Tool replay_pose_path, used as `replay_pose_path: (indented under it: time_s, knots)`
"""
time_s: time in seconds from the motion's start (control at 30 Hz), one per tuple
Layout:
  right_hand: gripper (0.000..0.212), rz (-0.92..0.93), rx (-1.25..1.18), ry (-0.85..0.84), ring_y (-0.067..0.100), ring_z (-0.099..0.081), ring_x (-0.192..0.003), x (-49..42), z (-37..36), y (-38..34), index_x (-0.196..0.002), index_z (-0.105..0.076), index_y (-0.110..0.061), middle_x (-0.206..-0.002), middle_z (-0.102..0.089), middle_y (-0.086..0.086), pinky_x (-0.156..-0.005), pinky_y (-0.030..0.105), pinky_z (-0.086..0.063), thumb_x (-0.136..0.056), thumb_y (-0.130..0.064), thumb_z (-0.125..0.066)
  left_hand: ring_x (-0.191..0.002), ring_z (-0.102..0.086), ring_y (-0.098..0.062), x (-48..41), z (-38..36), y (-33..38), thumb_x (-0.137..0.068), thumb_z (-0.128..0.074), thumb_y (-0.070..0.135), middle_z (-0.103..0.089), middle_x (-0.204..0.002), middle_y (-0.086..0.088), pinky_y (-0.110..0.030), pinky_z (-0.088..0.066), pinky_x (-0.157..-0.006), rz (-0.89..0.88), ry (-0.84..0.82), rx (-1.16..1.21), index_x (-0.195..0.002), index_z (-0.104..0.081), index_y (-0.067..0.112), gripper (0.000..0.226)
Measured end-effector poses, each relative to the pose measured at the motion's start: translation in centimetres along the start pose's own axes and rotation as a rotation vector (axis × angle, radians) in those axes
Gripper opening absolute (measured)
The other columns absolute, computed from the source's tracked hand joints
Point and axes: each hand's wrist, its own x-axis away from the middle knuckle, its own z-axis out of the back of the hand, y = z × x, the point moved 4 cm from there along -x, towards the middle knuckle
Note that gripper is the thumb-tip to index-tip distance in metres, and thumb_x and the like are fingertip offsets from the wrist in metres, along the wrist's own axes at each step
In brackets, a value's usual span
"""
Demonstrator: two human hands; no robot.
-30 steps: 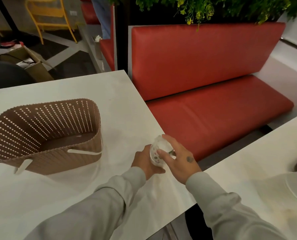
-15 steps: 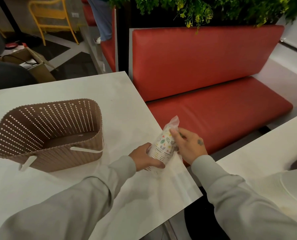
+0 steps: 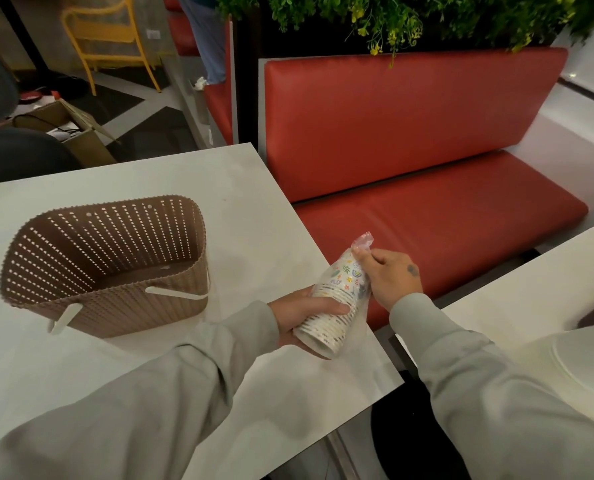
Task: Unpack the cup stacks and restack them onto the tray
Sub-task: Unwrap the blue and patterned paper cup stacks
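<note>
Grips the cup stack (image 3: 337,299) with the left hand (image 3: 302,317), fingers and thumb curled round its wider, rimmed end; pinches the clear plastic sleeve (image 3: 363,241) with the right hand (image 3: 389,275) at the stack's narrow far end, where the sleeve's reddish tip sticks up past the thumb; holds the stack tilted, long axis running from low and near on the left up and away to the right, cup mouths toward the wearer, closed bases toward the red bench (image 3: 444,209); carries it just above the near right corner of the white table (image 3: 254,209), with the loose sleeve draped below it toward the tabletop; further left on the same table, well apart from both hands, a brown perforated basket (image 3: 115,306) with white handles, open top up; across a gap to the right, a second white table (image 3: 530,289) bearing a white rounded piece (image 3: 586,368), cut off by the frame edge, so cannot tell what kind; behind the bench back, green plants (image 3: 409,15); far left on the floor, a yellow chair (image 3: 105,32) and an open cardboard box (image 3: 77,133).
</note>
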Motion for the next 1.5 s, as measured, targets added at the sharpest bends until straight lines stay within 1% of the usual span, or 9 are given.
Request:
replay_pose_path:
  time_s: [0.2, 0.37, 0.5, 0.77, 0.9, 1.07, 1.23, 1.37, 1.5]
  knots:
    - [0.043, 0.001, 0.059, -0.007, 0.019, -0.048, -0.066, 0.3, 0.1, 0.8, -0.075, -0.063, -0.004, -0.067, -0.058, 0.01, -0.053, 0.029, -0.038, -0.098, -0.039, -0.059, -0.08, -0.074, -0.015, 0.2, -0.9, 0.2, -0.087, -0.068, 0.021, -0.076, -0.091, 0.002, -0.031, -0.06, -0.07, 0.013, -0.059, 0.1, -0.115, -0.061, 0.024, 0.029]
    - [0.024, 0.02, 0.061, -0.104, 0.018, -0.061, -0.075, 0.9, -0.5, 1.1, -0.089, -0.07, -0.015, -0.087, -0.071, 0.005, -0.062, 0.025, -0.045, -0.098, -0.034, -0.058, -0.092, -0.069, -0.024, 0.1, -1.1, 0.5, -0.081, -0.071, 0.021, -0.07, -0.105, -0.007, -0.037, -0.056, -0.085, -0.029, -0.065, 0.206, -0.123, -0.061, 0.017, 0.043]
    - [0.022, 0.007, -0.008, -0.151, 0.024, -0.066, -0.091, 1.1, -1.3, 1.2, -0.091, -0.068, -0.019, -0.094, -0.071, 0.004, -0.075, 0.034, -0.051, -0.093, -0.041, -0.065, -0.082, -0.069, -0.023, -0.2, -0.9, 0.4, -0.087, -0.07, 0.021, -0.069, -0.092, -0.008, -0.035, -0.057, -0.079, -0.007, -0.035, 0.183, -0.112, -0.065, 0.013, 0.027]
    - [0.017, 0.056, -0.031, -0.177, 0.021, -0.067, -0.091, 0.9, -2.0, 1.1, -0.096, -0.07, -0.027, -0.094, -0.072, -0.002, -0.081, 0.036, -0.054, -0.091, -0.043, -0.067, -0.074, -0.069, -0.027, -0.6, -0.3, 0.8, -0.066, -0.077, 0.025, -0.07, -0.084, -0.009, -0.035, -0.056, -0.072, -0.054, 0.051, 0.037, -0.108, -0.065, 0.011, 0.046]
    - [0.018, 0.069, -0.024, -0.181, 0.022, -0.066, -0.087, 0.7, -2.0, 1.0, -0.098, -0.069, -0.026, -0.092, -0.071, -0.001, -0.079, 0.036, -0.054, -0.092, -0.043, -0.065, -0.083, -0.07, -0.031, -0.7, -0.3, 1.2, -0.066, -0.082, 0.025, -0.071, -0.093, -0.014, -0.042, -0.057, -0.082, -0.116, 0.116, 0.035, -0.119, -0.063, 0.005, 0.059]
    - [0.038, -0.018, -0.107, -0.323, 0.02, -0.071, -0.092, 1.4, -2.6, 1.1, -0.101, -0.068, -0.032, -0.099, -0.072, -0.003, -0.081, 0.044, -0.061, -0.073, -0.058, -0.067, -0.099, -0.064, -0.035, -0.5, -0.8, 1.4, -0.07, -0.08, 0.029, -0.067, -0.108, -0.019, -0.055, -0.046, -0.103, -0.133, 0.092, 0.091, -0.126, -0.064, 0.003, 0.064]
    - [0.039, -0.027, -0.241, -0.381, 0.016, -0.069, -0.102, 2.2, -2.8, 1.1, -0.113, -0.064, -0.034, -0.111, -0.07, -0.007, -0.085, 0.042, -0.061, -0.082, -0.058, -0.071, -0.092, -0.069, -0.025, -0.1, -1.2, 1.1, -0.096, -0.057, 0.029, -0.07, -0.106, -0.013, -0.036, -0.055, -0.086, -0.078, 0.042, 0.208, -0.12, -0.067, 0.007, 0.034]
    - [0.076, -0.025, -0.271, -0.446, 0.012, -0.069, -0.102, 2.4, -2.8, 1.6, -0.126, -0.059, -0.033, -0.117, -0.068, -0.008, -0.079, 0.037, -0.062, -0.06, -0.066, -0.08, -0.081, -0.07, -0.026, 0.3, -0.9, 1.7, -0.097, -0.053, 0.045, -0.071, -0.095, -0.012, -0.034, -0.059, -0.076, -0.045, 0.035, 0.303, -0.112, -0.071, 0.008, 0.044]
    - [0.077, -0.04, -0.364, -0.463, 0.016, -0.071, -0.105, 2.2, -2.7, 2.2, -0.127, -0.06, -0.03, -0.116, -0.071, -0.006, -0.083, 0.042, -0.062, -0.059, -0.049, -0.09, -0.067, -0.07, -0.025, 0.6, -0.2, 1.3, -0.094, -0.052, 0.032, -0.069, -0.078, -0.01, -0.029, -0.059, -0.063, -0.064, -0.052, 0.361, -0.078, -0.08, 0.007, 0.041]
